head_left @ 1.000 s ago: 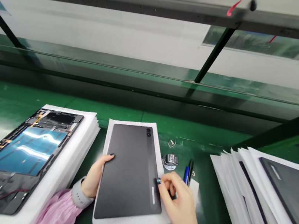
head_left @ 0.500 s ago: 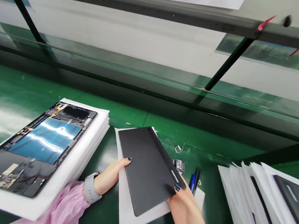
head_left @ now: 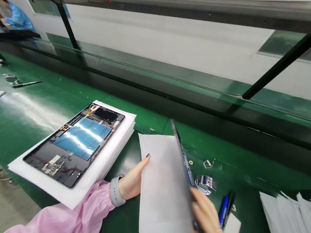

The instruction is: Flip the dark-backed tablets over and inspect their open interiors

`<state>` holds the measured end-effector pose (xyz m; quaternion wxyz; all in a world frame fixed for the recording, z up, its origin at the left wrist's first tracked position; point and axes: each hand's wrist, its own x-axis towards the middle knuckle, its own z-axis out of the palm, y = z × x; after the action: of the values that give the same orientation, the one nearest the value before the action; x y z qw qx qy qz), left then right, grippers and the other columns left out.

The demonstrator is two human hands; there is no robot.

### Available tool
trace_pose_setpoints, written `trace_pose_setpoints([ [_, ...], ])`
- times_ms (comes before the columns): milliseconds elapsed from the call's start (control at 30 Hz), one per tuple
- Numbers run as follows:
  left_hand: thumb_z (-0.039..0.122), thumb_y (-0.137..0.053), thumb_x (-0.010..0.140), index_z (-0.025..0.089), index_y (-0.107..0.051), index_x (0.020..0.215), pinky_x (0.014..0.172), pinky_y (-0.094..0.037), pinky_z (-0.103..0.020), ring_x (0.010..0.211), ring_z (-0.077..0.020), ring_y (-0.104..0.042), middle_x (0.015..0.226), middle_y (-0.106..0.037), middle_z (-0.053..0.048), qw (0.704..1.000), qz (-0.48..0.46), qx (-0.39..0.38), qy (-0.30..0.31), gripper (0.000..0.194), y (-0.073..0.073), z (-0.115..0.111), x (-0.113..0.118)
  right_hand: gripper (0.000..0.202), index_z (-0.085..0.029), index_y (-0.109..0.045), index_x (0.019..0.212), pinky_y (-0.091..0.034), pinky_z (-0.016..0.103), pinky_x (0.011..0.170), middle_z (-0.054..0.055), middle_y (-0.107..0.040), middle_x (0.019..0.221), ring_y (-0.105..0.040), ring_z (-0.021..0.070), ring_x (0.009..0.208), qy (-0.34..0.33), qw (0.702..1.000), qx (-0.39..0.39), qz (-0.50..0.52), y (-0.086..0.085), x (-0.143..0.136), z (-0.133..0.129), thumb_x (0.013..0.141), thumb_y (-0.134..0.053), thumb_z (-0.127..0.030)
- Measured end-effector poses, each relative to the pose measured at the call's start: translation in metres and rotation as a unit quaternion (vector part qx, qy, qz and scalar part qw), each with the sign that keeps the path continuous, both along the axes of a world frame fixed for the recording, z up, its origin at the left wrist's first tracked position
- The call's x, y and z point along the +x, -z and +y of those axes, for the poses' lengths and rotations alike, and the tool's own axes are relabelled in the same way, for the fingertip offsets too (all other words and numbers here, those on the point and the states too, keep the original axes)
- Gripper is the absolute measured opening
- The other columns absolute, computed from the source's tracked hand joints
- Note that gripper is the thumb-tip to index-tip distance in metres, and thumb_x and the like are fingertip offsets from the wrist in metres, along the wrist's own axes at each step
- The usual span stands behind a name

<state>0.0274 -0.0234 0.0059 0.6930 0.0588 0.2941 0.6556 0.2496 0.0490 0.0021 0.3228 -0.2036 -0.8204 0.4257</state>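
Observation:
My left hand [head_left: 133, 179] pinches the left edge of a white foam sleeve [head_left: 165, 188], thumb on top and the other fingers underneath. My right hand [head_left: 210, 226], blurred by motion, grips the lower end of a thin dark tablet panel [head_left: 183, 155]. That panel is tipped up nearly edge-on over the right side of the sleeve, so little of its faces shows. To the left, an opened tablet housing [head_left: 78, 140] with a blue, shiny middle and visible circuit parts lies on a stack of white foam sleeves [head_left: 112, 149].
Right of the panel are a shiny metal roll [head_left: 206, 184], a blue marker [head_left: 223, 210] and a black pen [head_left: 229, 207]. More white sleeves [head_left: 288, 226] stand at the right. A thin pen [head_left: 27, 84] lies far left. A person in blue [head_left: 21, 16] shows beyond the bench.
The dark panel was lying flat on the sleeve under both hands; my right hand has tilted it up on edge. My left hand now holds only the sleeve. The view has swung left.

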Motion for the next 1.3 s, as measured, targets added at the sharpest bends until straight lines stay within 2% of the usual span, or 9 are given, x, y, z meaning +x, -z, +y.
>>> trace_pose_setpoints([
  [67, 0.06, -0.063, 0.076, 0.01, -0.066, 0.113, 0.111, -0.033, -0.042, 0.122, -0.0322, -0.053, 0.111, -0.069, -0.014, 1.0, 0.002, 0.003, 0.015, 0.063, -0.004, 0.0, 0.0, 0.06, -0.029, -0.051, 0.139, -0.044, 0.051, 0.098, 0.006, -0.047, 0.143, -0.042, 0.0333, 0.13, -0.095, 0.965, 0.235, -0.074, 0.002, -0.007, -0.002, 0.085, -0.045, -0.004],
  [100, 0.059, -0.067, 0.073, 0.009, -0.068, 0.11, 0.109, -0.035, -0.042, 0.119, -0.0326, -0.055, 0.108, -0.07, -0.014, 1.0, 0.005, -0.005, 0.024, 0.062, -0.006, 0.0, 0.0, 0.061, -0.026, -0.05, 0.14, -0.046, 0.049, 0.095, 0.007, -0.047, 0.142, -0.043, 0.0325, 0.129, -0.116, 0.941, 0.302, -0.099, 0.003, -0.01, -0.003, 0.083, -0.044, -0.003],
  [167, 0.051, -0.076, 0.065, 0.01, -0.071, 0.1, 0.103, -0.041, -0.041, 0.11, -0.032, -0.06, 0.101, -0.072, -0.013, 0.999, 0.024, -0.038, 0.018, 0.053, -0.009, 0.0, 0.002, 0.061, -0.024, -0.048, 0.14, -0.048, 0.046, 0.092, 0.007, -0.047, 0.142, -0.042, 0.0303, 0.13, -0.118, 0.921, 0.348, -0.128, 0.004, -0.016, -0.003, 0.084, -0.043, -0.002],
  [333, 0.027, -0.078, 0.052, 0.011, -0.072, 0.081, 0.076, -0.05, -0.031, 0.078, -0.0226, -0.066, 0.08, -0.073, -0.008, 0.989, 0.076, -0.108, -0.064, 0.034, -0.01, 0.001, 0.004, 0.051, -0.018, -0.045, 0.135, -0.043, 0.038, 0.101, 0.011, -0.044, 0.141, -0.038, 0.0237, 0.133, -0.086, 0.946, 0.288, -0.122, 0.007, -0.016, 0.001, 0.087, -0.039, -0.003],
  [433, 0.022, -0.073, 0.05, 0.011, -0.071, 0.076, 0.061, -0.047, -0.027, 0.065, -0.018, -0.063, 0.07, -0.07, -0.005, 0.985, 0.076, -0.124, -0.093, 0.029, -0.012, 0.002, 0.004, 0.035, -0.017, -0.048, 0.12, -0.046, 0.035, 0.096, 0.014, -0.05, 0.125, -0.046, 0.0225, 0.123, -0.029, 0.969, 0.231, -0.082, 0.009, -0.014, 0.0, 0.087, -0.043, -0.006],
  [533, 0.021, -0.07, 0.047, 0.012, -0.067, 0.067, 0.054, -0.043, -0.025, 0.056, -0.0144, -0.057, 0.059, -0.064, -0.001, 0.98, 0.09, -0.145, -0.104, 0.022, -0.014, 0.002, 0.003, 0.029, -0.018, -0.047, 0.113, -0.049, 0.036, 0.09, 0.012, -0.054, 0.109, -0.051, 0.023, 0.111, -0.004, 0.978, 0.2, -0.053, 0.011, -0.013, -0.001, 0.087, -0.046, -0.008],
  [867, 0.025, -0.069, 0.044, 0.014, -0.06, 0.065, 0.055, -0.041, -0.025, 0.054, -0.013, -0.052, 0.056, -0.059, 0.0, 0.968, 0.123, -0.193, -0.102, 0.025, -0.01, 0.0, 0.002, 0.032, -0.02, -0.049, 0.112, -0.046, 0.035, 0.091, 0.009, -0.057, 0.105, -0.053, 0.0208, 0.107, -0.003, 0.984, 0.176, -0.026, 0.009, -0.014, -0.005, 0.085, -0.048, -0.004],
  [1100, 0.024, -0.066, 0.042, 0.013, -0.061, 0.064, 0.054, -0.042, -0.025, 0.053, -0.0132, -0.052, 0.055, -0.058, 0.001, 0.967, 0.115, -0.2, -0.106, 0.025, -0.007, 0.002, 0.001, 0.027, -0.018, -0.051, 0.106, -0.045, 0.032, 0.09, 0.007, -0.061, 0.096, -0.056, 0.0178, 0.099, -0.016, 0.98, 0.198, 0.006, 0.002, -0.016, -0.004, 0.084, -0.049, -0.001],
  [1300, 0.022, -0.065, 0.041, 0.014, -0.061, 0.065, 0.051, -0.041, -0.025, 0.051, -0.0134, -0.052, 0.054, -0.059, 0.001, 0.968, 0.108, -0.198, -0.107, 0.026, -0.011, 0.002, 0.001, 0.024, -0.018, -0.051, 0.103, -0.043, 0.032, 0.093, 0.006, -0.062, 0.093, -0.055, 0.0175, 0.101, -0.005, 0.976, 0.218, 0.002, 0.002, -0.016, -0.002, 0.085, -0.05, -0.002],
])
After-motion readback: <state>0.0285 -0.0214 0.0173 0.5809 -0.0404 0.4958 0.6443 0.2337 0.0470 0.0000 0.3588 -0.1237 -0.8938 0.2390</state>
